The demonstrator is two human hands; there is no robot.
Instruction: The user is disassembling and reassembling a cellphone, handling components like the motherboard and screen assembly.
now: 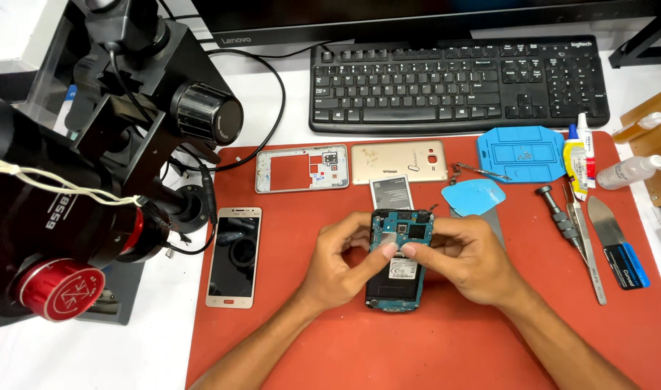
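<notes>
Left hand (pixel 338 263): curled, thumb and fingertips pinched onto the upper left edge of the opened phone body (pixel 397 271).
Right hand (pixel 464 260): curled, thumb and forefinger pinched at the upper middle of the same body, just beside the left thumb.
Opened phone body: back off, blue circuit board exposed at top, lying lengthwise at the centre of the red work mat (pixel 431 339), between both hands.
Battery (pixel 391 192): flat on mat just above the body.
Gold back cover (pixel 399 162): above the battery, beside the silver mid-frame (pixel 301 170).
Second phone (pixel 234 256): gold-edged, screen up, at the mat's left edge, well apart from the hands.
Blue screw tray (pixel 522 154): upper right; blue pick (pixel 473 196) below it.
Screwdriver (pixel 559 219), tweezers (pixel 587 245), metal spudger (pixel 616 242): right side of mat.
Microscope (pixel 78 166): far left.
Keyboard (pixel 457 83): beyond the mat.
</notes>
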